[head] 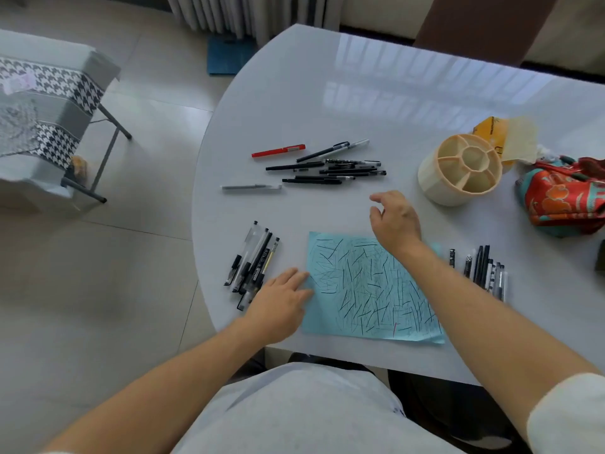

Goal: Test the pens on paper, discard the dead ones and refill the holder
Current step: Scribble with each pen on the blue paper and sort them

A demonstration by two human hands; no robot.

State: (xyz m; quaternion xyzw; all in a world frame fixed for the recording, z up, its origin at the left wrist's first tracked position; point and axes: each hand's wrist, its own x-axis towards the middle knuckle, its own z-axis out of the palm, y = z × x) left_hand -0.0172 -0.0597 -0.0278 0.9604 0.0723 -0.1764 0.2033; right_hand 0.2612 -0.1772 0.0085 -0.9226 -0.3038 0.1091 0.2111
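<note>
A light blue sheet of paper [366, 290] covered in black scribbles lies near the table's front edge. My left hand [281, 303] rests flat on its left edge, fingers straight. My right hand [394, 221] hovers above the paper's far edge with loosely curled fingers, holding nothing. A pile of black pens [330, 170] lies beyond it, with a red pen [278, 151] and a clear pen [250, 187] apart. Another group of pens [253, 263] lies left of the paper, a third group [484, 271] to its right. The cream compartmented holder [458, 173] stands without pens.
The round white table [327, 93] has its edge curving at left. A colourful cloth bag [563, 194] and a yellow packet [491, 129] sit at the right. A chair with houndstooth fabric [49, 103] stands on the floor to the left.
</note>
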